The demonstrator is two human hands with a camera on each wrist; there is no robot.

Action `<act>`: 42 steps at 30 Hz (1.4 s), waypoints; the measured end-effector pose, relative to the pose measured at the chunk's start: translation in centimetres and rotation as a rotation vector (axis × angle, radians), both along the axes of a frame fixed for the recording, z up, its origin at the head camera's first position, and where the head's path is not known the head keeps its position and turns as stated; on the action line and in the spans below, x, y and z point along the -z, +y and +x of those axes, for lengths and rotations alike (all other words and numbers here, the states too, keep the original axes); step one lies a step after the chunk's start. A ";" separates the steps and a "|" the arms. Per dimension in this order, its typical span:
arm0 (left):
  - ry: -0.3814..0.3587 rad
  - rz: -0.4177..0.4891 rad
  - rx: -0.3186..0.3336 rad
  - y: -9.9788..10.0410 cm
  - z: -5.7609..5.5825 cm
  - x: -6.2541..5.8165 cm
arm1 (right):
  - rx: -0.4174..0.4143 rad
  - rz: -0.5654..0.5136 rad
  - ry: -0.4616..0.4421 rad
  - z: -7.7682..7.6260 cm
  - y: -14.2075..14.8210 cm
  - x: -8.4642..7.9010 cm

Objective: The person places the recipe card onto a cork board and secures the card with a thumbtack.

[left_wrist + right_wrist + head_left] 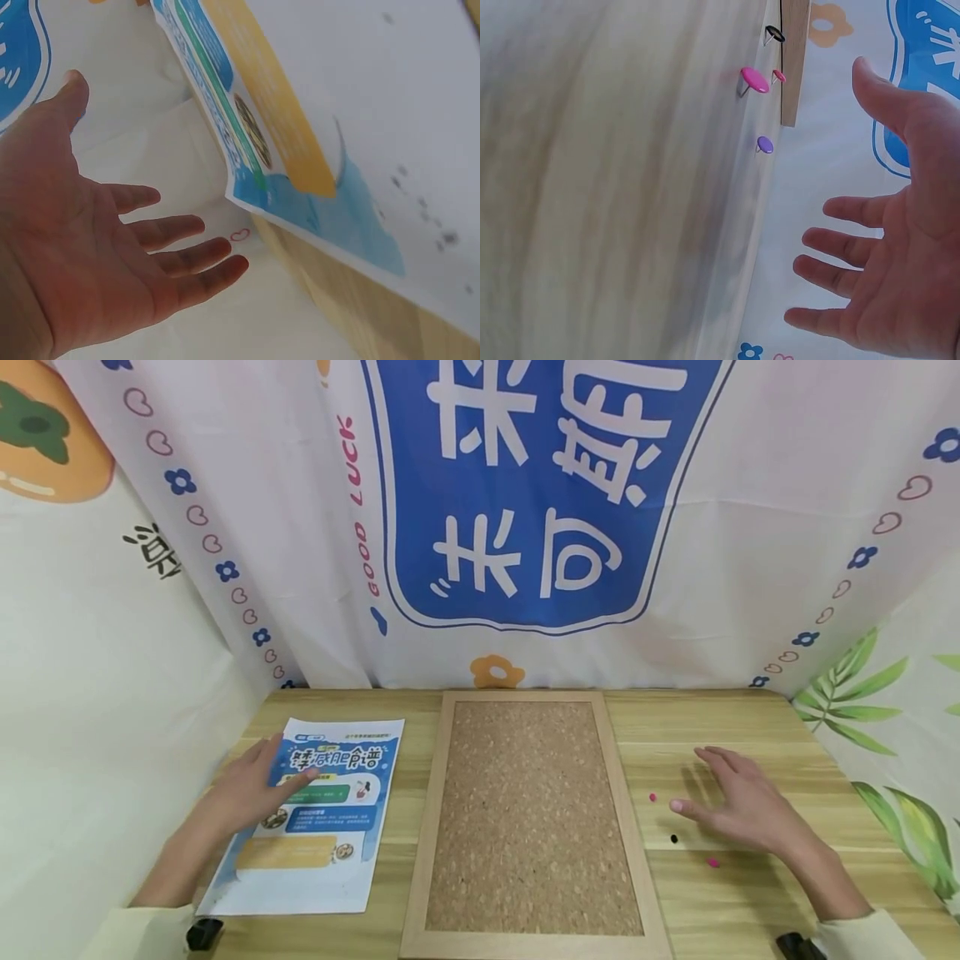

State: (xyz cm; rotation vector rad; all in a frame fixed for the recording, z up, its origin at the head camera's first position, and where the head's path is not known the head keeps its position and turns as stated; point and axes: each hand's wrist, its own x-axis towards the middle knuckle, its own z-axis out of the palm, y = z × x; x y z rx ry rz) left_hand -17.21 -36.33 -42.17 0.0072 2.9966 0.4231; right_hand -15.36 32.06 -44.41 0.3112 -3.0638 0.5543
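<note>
A framed corkboard [536, 818] lies in the middle of the wooden table. To its left is a printed poster sheet [337, 889], blue and white with green and yellow bands. My left hand [243, 789] hovers over the sheet's left edge, fingers spread, holding nothing; its palm [97, 247] shows in the left wrist view. Right of the board, my right hand [746, 806] is held above the table, fingers apart and nothing in them. Several thumbtacks lie near it: a pink thumbtack [754, 79], a black thumbtack [775, 34] and a purple thumbtack [765, 145] among them.
Behind the table [750, 710] hangs a white curtain [315, 568] with a large blue printed panel [517, 602]. White printed cloth [90, 710] also borders the left side, and leaf-patterned cloth [862, 693] the right. The board's wooden frame [435, 827] separates sheet and tacks.
</note>
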 end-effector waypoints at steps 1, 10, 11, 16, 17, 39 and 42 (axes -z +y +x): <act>-0.001 0.007 0.001 -0.2 0.0 0.0 | 0.000 0.000 -0.002 0.0 0.0 0.0; -0.023 0.067 0.007 -2.1 -0.1 0.6 | -0.015 -0.023 -0.007 0.2 -0.3 0.1; -0.028 0.070 0.004 -2.3 0.0 0.6 | -0.017 -0.027 -0.007 0.2 -0.4 0.2; -0.043 0.085 -0.001 -2.8 0.1 0.5 | -0.027 -0.045 -0.003 0.2 -0.5 0.3; -0.047 0.092 -0.004 -2.9 0.1 0.4 | -0.029 -0.051 0.001 0.1 -0.5 0.3; -0.078 0.208 -0.027 -5.3 0.1 1.2 | -0.095 -0.177 0.006 -0.4 -1.1 0.2; -0.056 0.237 -0.036 -5.8 0.1 1.6 | -0.099 -0.218 -0.018 -0.5 -1.2 0.1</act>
